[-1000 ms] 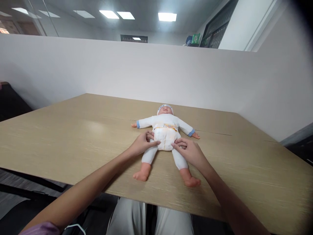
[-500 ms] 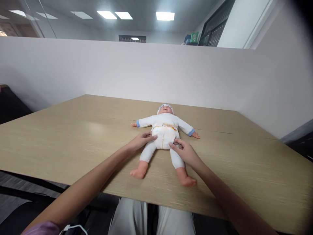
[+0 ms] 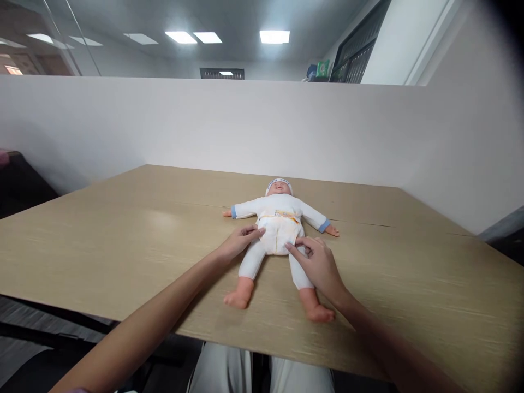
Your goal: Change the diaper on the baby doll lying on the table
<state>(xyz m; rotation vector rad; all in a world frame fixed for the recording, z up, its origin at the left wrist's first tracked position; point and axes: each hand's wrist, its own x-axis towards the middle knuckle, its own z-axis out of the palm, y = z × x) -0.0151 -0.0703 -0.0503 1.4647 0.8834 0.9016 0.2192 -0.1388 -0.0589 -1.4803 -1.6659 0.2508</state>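
A baby doll (image 3: 278, 210) in a white suit with blue cuffs lies on its back on the wooden table (image 3: 123, 229), head away from me. It wears a white diaper (image 3: 279, 234). My left hand (image 3: 238, 244) rests on the doll's hip, its fingers pinching the diaper's left edge. My right hand (image 3: 319, 265) lies over the doll's other thigh, thumb and fingertips pinched on the diaper's right edge.
A white partition wall (image 3: 164, 120) runs behind the table and turns along the right side. The table's near edge (image 3: 262, 341) is above my lap. A dark chair (image 3: 16, 185) stands at the far left.
Both hands have stayed at the diaper's sides, shifting slightly; my right hand slid a little down the doll's thigh. The view tilted a bit.
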